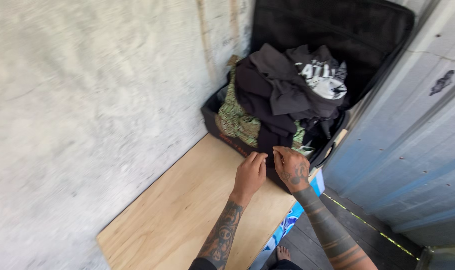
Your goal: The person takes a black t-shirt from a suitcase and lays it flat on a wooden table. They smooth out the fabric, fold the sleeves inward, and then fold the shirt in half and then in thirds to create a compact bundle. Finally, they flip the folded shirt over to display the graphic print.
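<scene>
Nearest, a bare foot (283, 252) shows on the dark floor below the plywood desk (187, 210); at the desk's far edge the left hand (250, 174) and right hand (291, 167) meet at the near rim of an open black suitcase (337, 30); both sets of fingers are curled closed, apparently pinching the dark cloth (267, 140) there, though the exact grip is hidden; the heaped clothes (287, 85) look loosely piled, so a tug on that cloth could spill them onto the desk.
</scene>
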